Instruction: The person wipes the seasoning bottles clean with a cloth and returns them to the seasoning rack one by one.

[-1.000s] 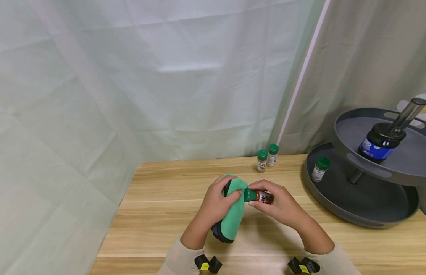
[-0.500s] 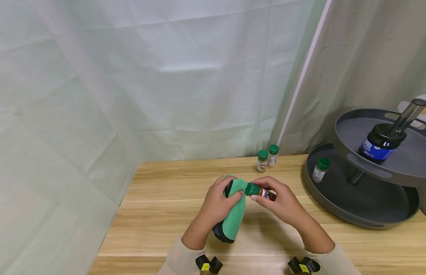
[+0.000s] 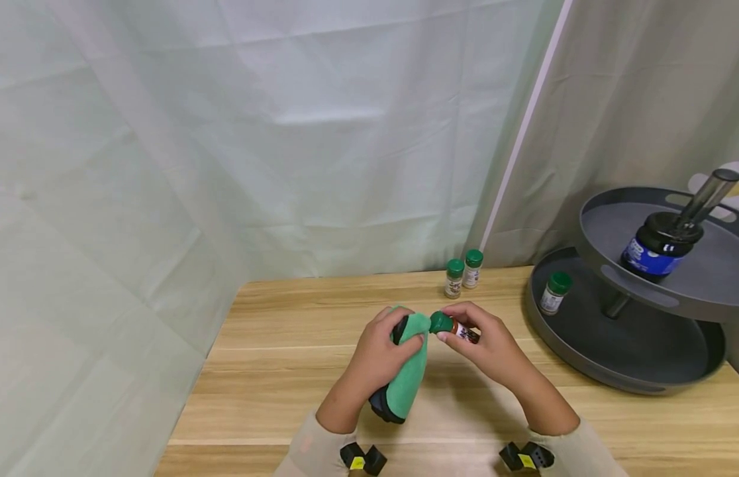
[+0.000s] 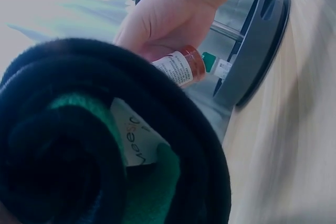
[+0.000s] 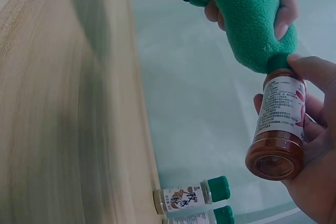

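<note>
My left hand (image 3: 383,351) grips a rolled green cloth (image 3: 408,381) with dark edging, its thumb across the front. In the left wrist view the cloth's rolled end (image 4: 205,150) fills the lower left, and a white tag (image 4: 137,132) pokes out of it. A spice bottle (image 5: 281,108) with red-brown contents and a green cap (image 3: 442,322) is held by my right hand (image 3: 485,338) between thumb and fingers. It tilts so that its cap touches the cloth, as the right wrist view shows. Both hands are above the wooden table (image 3: 274,377).
Two green-capped spice bottles, one in front (image 3: 453,278) and one behind (image 3: 473,268), stand at the table's back edge. To the right is a grey two-tier tray (image 3: 620,371), with a spice bottle (image 3: 555,293) below and a dark jar (image 3: 655,248) above. Pale curtains (image 3: 345,165) hang behind.
My right hand and the spice bottle have shifted slightly up and right, and the bottle has tilted more. The cloth in my left hand has moved only a little.
</note>
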`<state>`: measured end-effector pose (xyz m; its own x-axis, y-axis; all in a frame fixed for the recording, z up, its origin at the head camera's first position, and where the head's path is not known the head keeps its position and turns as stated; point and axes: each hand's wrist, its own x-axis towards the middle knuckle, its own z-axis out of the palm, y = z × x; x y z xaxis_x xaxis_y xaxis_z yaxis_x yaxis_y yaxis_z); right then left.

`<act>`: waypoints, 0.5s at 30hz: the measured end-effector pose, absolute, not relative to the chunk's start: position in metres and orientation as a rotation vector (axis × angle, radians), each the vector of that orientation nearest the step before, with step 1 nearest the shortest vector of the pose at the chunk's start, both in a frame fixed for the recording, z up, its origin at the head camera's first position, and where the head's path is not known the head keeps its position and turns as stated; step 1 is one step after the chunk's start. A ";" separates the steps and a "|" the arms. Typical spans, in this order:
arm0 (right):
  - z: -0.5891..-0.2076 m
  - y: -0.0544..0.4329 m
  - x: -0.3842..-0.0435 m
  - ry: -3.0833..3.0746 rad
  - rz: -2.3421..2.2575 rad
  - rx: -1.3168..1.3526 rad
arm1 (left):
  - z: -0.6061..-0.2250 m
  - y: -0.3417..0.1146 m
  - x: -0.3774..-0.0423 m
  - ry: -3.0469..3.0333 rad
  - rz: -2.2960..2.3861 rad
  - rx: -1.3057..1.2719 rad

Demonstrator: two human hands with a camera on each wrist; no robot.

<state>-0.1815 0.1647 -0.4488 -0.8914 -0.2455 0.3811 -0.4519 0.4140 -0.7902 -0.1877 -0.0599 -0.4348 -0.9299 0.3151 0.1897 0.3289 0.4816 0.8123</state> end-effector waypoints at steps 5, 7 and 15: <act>-0.450 0.165 -0.183 -2.485 1.459 0.601 | -0.437 -0.060 -0.188 -2.707 -1.458 -0.590; -0.451 0.165 -0.183 -2.499 1.451 0.593 | -0.437 -0.060 -0.188 -2.713 -1.444 -0.592; -0.454 0.164 -0.185 -2.543 1.413 0.591 | -0.437 -0.059 -0.188 -2.735 -1.384 -0.616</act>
<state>-0.1852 0.1641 -0.4542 -0.9065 -0.2565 0.3353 -0.4202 0.4718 -0.7751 -0.1877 -0.0595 -0.4374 -0.9224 0.3379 0.1872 0.3510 0.5306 0.7716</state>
